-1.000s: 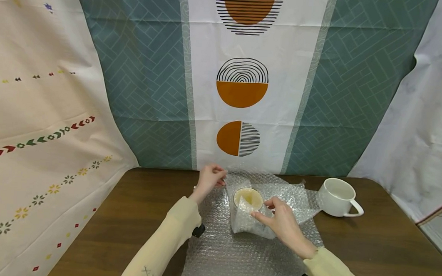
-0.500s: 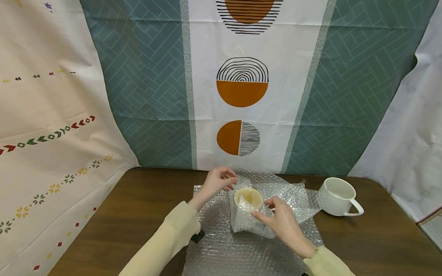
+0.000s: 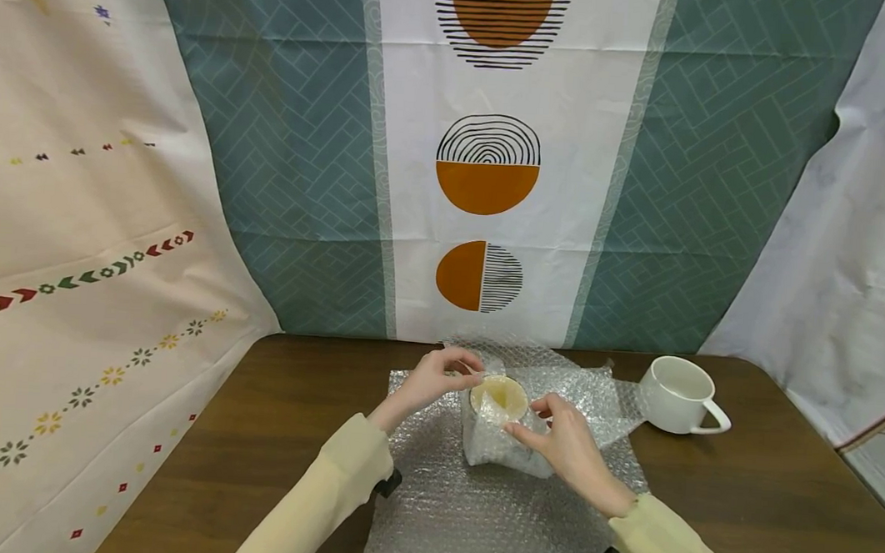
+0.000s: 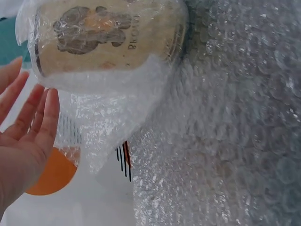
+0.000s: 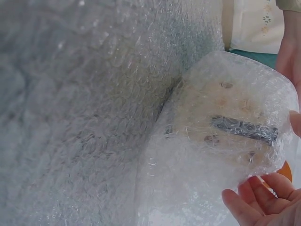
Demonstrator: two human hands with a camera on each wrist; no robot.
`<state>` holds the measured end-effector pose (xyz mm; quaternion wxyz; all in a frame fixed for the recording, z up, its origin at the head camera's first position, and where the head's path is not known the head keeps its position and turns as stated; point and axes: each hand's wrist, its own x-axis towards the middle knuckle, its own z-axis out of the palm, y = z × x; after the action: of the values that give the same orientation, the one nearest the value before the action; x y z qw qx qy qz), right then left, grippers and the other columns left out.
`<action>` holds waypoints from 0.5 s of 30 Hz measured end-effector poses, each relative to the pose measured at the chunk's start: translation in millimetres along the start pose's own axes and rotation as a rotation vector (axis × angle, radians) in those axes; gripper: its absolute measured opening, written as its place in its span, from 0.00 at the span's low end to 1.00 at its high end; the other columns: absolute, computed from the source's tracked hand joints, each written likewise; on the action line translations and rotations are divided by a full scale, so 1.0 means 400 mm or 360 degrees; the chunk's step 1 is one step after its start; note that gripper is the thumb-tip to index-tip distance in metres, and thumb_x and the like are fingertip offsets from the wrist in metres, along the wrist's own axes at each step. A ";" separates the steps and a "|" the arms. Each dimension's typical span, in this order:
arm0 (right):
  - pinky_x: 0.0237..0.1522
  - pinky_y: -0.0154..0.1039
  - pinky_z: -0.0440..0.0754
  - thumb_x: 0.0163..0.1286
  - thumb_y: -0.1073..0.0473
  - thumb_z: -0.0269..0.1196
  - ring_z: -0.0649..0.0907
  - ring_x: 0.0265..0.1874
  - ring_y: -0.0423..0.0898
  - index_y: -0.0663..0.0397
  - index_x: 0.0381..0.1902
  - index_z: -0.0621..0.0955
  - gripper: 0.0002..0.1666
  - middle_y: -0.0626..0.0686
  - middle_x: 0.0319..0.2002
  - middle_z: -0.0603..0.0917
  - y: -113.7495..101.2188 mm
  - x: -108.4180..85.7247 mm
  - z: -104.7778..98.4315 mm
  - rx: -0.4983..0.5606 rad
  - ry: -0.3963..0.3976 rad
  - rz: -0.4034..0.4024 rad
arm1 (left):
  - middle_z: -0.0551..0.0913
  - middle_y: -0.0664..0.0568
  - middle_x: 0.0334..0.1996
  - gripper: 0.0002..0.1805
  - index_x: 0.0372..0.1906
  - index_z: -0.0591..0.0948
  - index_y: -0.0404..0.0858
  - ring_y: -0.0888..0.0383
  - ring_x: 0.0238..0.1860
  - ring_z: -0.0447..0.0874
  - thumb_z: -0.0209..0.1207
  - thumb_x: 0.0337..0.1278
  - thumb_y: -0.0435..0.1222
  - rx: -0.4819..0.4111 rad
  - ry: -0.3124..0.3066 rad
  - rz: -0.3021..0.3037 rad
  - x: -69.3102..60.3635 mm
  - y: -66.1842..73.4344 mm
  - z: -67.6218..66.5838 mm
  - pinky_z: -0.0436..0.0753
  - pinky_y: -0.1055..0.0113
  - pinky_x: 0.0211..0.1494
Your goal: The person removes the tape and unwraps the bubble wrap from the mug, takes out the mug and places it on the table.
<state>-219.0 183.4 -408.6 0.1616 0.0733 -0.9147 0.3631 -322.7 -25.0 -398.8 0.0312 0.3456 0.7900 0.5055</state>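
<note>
A cream-coloured cup (image 3: 510, 391) stands in the middle, its side wrapped in clear bubble wrap (image 3: 501, 451). Part of the wrap dips over the rim into its mouth. In the left wrist view, a brown bear print and lettering show on the cup (image 4: 108, 35) through the plastic. At the cup's left rim is my left hand (image 3: 437, 376), its fingers extended beside the wrap; whether the fingertips touch is unclear. My right hand (image 3: 572, 450) holds the wrap at the cup's right rim between thumb and fingers. Its fingertips (image 5: 254, 181) lie against the plastic.
Under the cup, a larger bubble wrap sheet (image 3: 467, 528) spreads over the brown wooden table (image 3: 269, 434). A white mug (image 3: 672, 397) stands at the right beside the wrap's loose end. A patterned cloth (image 3: 404, 291) hangs behind the table.
My left hand has let go of the wrap's left edge and moved right to the cup's rim. The right hand has stayed in place on the wrap.
</note>
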 end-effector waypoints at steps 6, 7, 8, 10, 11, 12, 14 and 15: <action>0.32 0.43 0.76 0.50 0.46 0.70 0.77 0.32 0.50 0.63 0.35 0.76 0.27 0.53 0.32 0.77 0.003 0.001 0.001 -0.0010 0.0008 -0.0004 | 0.75 0.54 0.45 0.12 0.45 0.80 0.40 0.54 0.44 0.74 0.60 0.55 0.36 -0.0020 -0.0026 0.0102 -0.015 -0.013 0.001 0.76 0.61 0.41; 0.32 0.43 0.76 0.50 0.46 0.70 0.76 0.32 0.50 0.63 0.35 0.76 0.27 0.53 0.32 0.77 0.003 0.002 0.001 -0.0012 0.0009 -0.0006 | 0.75 0.55 0.45 0.12 0.45 0.80 0.40 0.55 0.44 0.74 0.60 0.55 0.36 -0.0026 -0.0027 0.0097 -0.017 -0.013 0.002 0.75 0.61 0.41; 0.32 0.43 0.76 0.50 0.46 0.70 0.76 0.32 0.50 0.63 0.35 0.76 0.27 0.53 0.32 0.77 0.003 0.002 0.001 -0.0013 0.0009 -0.0007 | 0.75 0.56 0.45 0.12 0.45 0.80 0.40 0.55 0.45 0.73 0.60 0.55 0.36 -0.0033 -0.0027 0.0094 -0.020 -0.013 0.003 0.75 0.61 0.42; 0.32 0.43 0.76 0.50 0.46 0.70 0.77 0.31 0.50 0.63 0.35 0.76 0.27 0.53 0.32 0.77 0.004 0.001 0.002 -0.0015 0.0011 -0.0009 | 0.75 0.56 0.45 0.13 0.46 0.79 0.40 0.54 0.46 0.73 0.60 0.55 0.35 -0.0059 -0.0032 0.0101 -0.026 -0.011 0.004 0.74 0.60 0.43; 0.32 0.43 0.76 0.50 0.46 0.70 0.77 0.31 0.50 0.63 0.34 0.76 0.27 0.53 0.32 0.77 0.004 0.001 0.002 -0.0015 0.0013 -0.0011 | 0.75 0.54 0.45 0.13 0.47 0.79 0.38 0.52 0.47 0.73 0.60 0.55 0.34 -0.0071 -0.0043 0.0106 -0.030 -0.002 0.002 0.74 0.59 0.44; 0.32 0.43 0.76 0.50 0.46 0.70 0.77 0.32 0.50 0.63 0.34 0.76 0.27 0.53 0.32 0.78 0.004 0.001 0.002 -0.0014 0.0015 -0.0013 | 0.75 0.51 0.46 0.14 0.48 0.78 0.36 0.50 0.48 0.72 0.60 0.55 0.33 -0.0089 -0.0056 0.0119 -0.035 0.008 -0.001 0.74 0.58 0.45; 0.32 0.43 0.76 0.50 0.46 0.70 0.77 0.32 0.50 0.62 0.34 0.76 0.26 0.54 0.32 0.78 0.004 0.002 0.002 -0.0011 0.0016 -0.0015 | 0.74 0.45 0.48 0.16 0.49 0.77 0.32 0.45 0.50 0.71 0.59 0.54 0.30 -0.0133 -0.0085 0.0143 -0.044 0.030 -0.008 0.74 0.57 0.46; 0.32 0.43 0.76 0.50 0.46 0.70 0.77 0.32 0.50 0.62 0.34 0.76 0.26 0.53 0.32 0.78 0.004 0.002 0.002 -0.0011 0.0017 -0.0015 | 0.74 0.43 0.48 0.17 0.50 0.76 0.30 0.43 0.51 0.70 0.59 0.54 0.28 -0.0157 -0.0100 0.0148 -0.049 0.040 -0.011 0.73 0.55 0.48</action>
<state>-220.4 184.2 -409.8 0.1683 0.0751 -0.9147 0.3597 -301.4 -35.7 -389.4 0.0495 0.3958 0.7459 0.5335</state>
